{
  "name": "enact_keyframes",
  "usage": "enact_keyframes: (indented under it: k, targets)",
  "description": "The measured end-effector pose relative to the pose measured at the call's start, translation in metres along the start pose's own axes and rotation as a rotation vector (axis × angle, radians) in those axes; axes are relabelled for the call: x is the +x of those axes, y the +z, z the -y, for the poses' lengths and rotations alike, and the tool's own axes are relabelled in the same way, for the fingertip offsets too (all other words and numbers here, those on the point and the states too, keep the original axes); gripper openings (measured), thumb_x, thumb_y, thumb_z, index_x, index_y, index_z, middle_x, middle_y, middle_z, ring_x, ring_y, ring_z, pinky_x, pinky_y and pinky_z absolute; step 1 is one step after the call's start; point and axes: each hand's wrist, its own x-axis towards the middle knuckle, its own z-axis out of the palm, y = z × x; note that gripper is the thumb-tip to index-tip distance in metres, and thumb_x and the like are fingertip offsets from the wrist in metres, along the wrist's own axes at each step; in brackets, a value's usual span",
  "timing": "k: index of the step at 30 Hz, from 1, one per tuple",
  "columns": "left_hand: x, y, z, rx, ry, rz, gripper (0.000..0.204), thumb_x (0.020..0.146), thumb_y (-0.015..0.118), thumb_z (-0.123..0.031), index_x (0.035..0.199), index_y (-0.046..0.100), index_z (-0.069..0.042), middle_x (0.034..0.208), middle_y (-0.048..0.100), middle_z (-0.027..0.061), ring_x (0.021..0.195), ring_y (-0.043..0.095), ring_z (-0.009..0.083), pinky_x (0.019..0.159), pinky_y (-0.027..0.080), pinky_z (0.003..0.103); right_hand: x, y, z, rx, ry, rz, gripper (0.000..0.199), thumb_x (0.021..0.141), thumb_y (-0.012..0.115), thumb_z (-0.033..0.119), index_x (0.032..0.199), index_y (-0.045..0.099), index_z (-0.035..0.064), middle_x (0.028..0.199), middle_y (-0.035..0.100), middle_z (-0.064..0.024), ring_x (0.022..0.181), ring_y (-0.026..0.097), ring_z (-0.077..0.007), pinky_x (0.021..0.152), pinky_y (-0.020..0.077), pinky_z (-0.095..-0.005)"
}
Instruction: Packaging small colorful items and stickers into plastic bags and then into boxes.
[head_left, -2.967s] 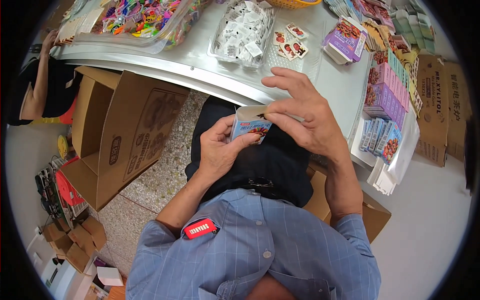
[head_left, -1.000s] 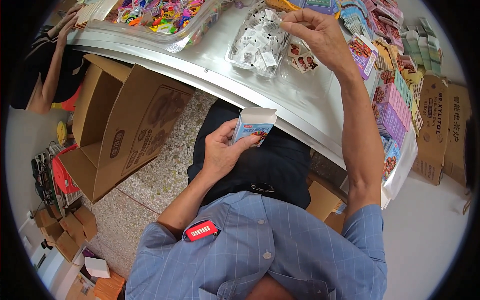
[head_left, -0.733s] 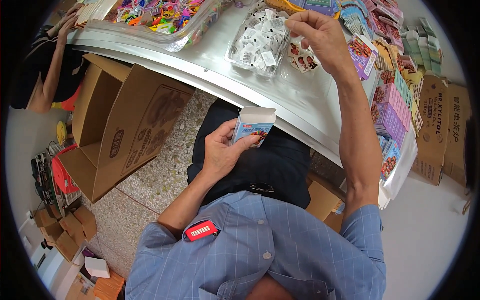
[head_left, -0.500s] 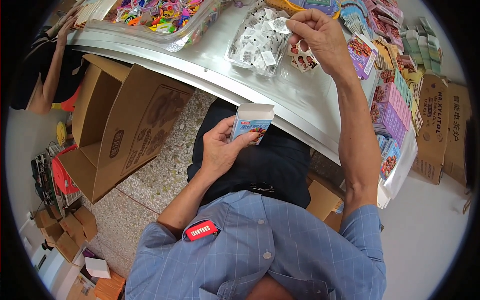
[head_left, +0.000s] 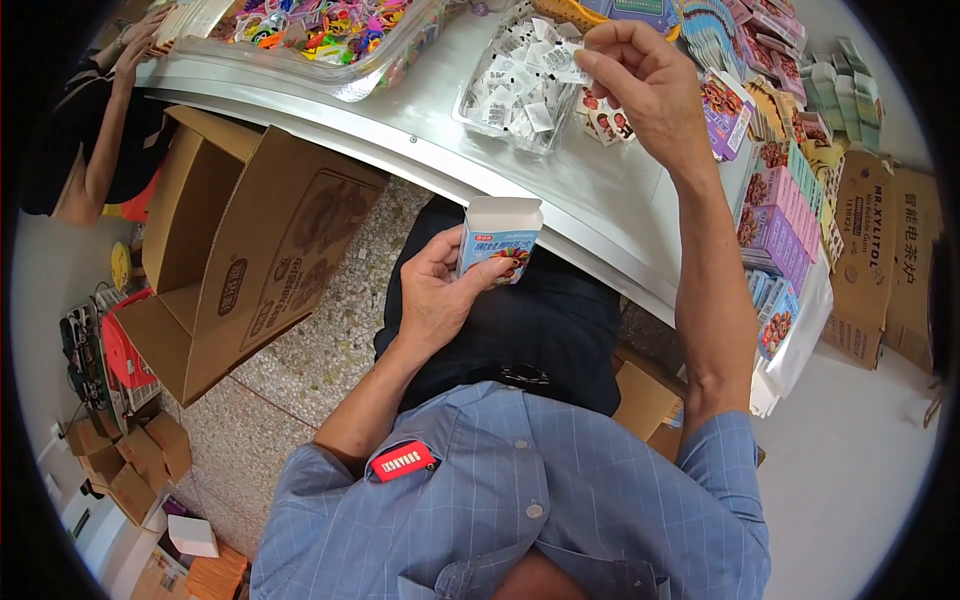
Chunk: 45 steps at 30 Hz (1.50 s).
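In front of my lap, my left hand is wrapped around a small blue carton, thumb across its printed front. The carton is upright with its top flap raised. Over the table, my right hand pinches a small white printed sachet between thumb and fingertips. Just below that hand is a clear plastic tray heaped with similar white sachets. Several small picture cards lie beside the tray, partly under my right hand.
A clear tub of colourful plastic trinkets is at the back left. Flat cartons are stacked at the right. An open cardboard box stands left of my legs. Another person's arm reaches the table at far left.
My left hand and the blue carton have shifted slightly left and up. My right hand, with the sachet, has moved a little to the right.
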Motion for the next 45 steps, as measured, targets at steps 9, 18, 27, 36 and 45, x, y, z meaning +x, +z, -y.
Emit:
enact_keyframes:
  k: [9,18,27,36,45]
  targets:
    - [0.006,0.004,-0.01,-0.024,-0.033,-0.002,0.041,0.089,0.075,-0.004,0.126,0.059,0.005,0.107,0.073,0.0121,0.091,0.07,0.0133,0.075,0.058,0.025,-0.053,0.007,0.024,-0.068,-0.259,0.042,0.017,0.091,0.07,-0.001,0.107,0.065,-0.0001,0.09,0.068,-0.0018,0.077,0.062,-0.0075,0.07,0.0507,-0.0221]
    - [0.012,0.01,-0.016,-0.023,-0.011,0.047,0.04,0.09,0.075,-0.003,0.126,0.059,0.005,0.108,0.073,0.0121,0.092,0.07,0.0123,0.075,0.057,0.025,-0.07,0.011,0.039,-0.289,-0.434,0.235,0.02,0.083,0.075,-0.004,0.1,0.068,0.0025,0.087,0.071,-0.0085,0.074,0.068,-0.017,0.064,0.053,-0.0281]
    - [0.005,0.012,-0.013,-0.041,-0.003,0.107,0.042,0.09,0.074,-0.001,0.128,0.058,0.007,0.109,0.072,0.013,0.096,0.069,0.0139,0.081,0.059,0.027,-0.079,0.014,0.033,-0.29,-0.341,0.3,0.017,0.081,0.08,0.002,0.093,0.069,0.0036,0.077,0.067,-0.0068,0.065,0.065,-0.0157,0.06,0.0515,-0.0278]
    - [0.004,0.014,-0.004,-0.064,0.014,0.107,0.043,0.09,0.073,0.0,0.129,0.058,0.006,0.11,0.072,0.0124,0.096,0.069,0.014,0.08,0.059,0.027,-0.089,0.02,0.013,0.045,-0.116,0.132,0.014,0.086,0.076,0.0,0.095,0.066,0.001,0.082,0.068,-0.0029,0.068,0.061,-0.009,0.062,0.0499,-0.0237]
    - [0.002,0.015,-0.006,-0.047,-0.017,0.069,0.038,0.091,0.073,-0.002,0.126,0.057,0.005,0.109,0.072,0.0121,0.095,0.069,0.013,0.077,0.058,0.025,-0.031,0.019,0.012,-0.158,-0.266,-0.273,0.014,0.093,0.072,0.007,0.103,0.066,-0.0001,0.089,0.068,-0.0043,0.076,0.062,-0.0078,0.066,0.0501,-0.0219]
